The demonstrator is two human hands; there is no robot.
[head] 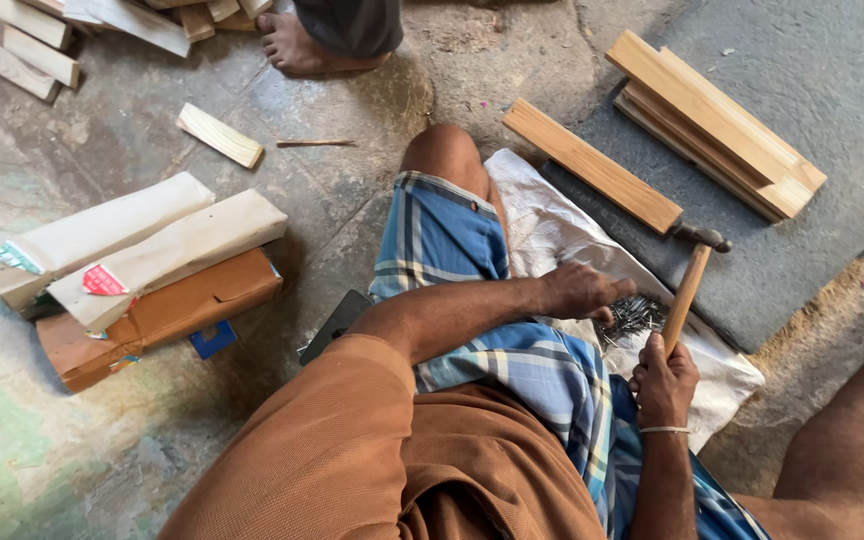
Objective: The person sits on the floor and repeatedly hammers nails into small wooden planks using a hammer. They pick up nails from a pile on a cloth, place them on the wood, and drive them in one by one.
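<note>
My right hand (pixel 664 382) grips the wooden handle of a hammer (pixel 687 290), whose metal head rests near the end of a wooden plank (pixel 592 165). My left hand (pixel 584 292) reaches into a pile of dark nails (pixel 635 318) lying on a white sack (pixel 552 235); its fingers are pinched among them, and whether it holds any nail is hidden. I sit on the floor in a brown shirt and a blue checked cloth, my knee (pixel 442 150) bent forward.
A stack of planks (pixel 717 125) lies at the upper right on a grey slab. Three paper-wrapped packages (pixel 142 270) lie at the left. Short wood blocks (pixel 220 136) are scattered at the top left. Another person's bare foot (pixel 302 50) stands at the top.
</note>
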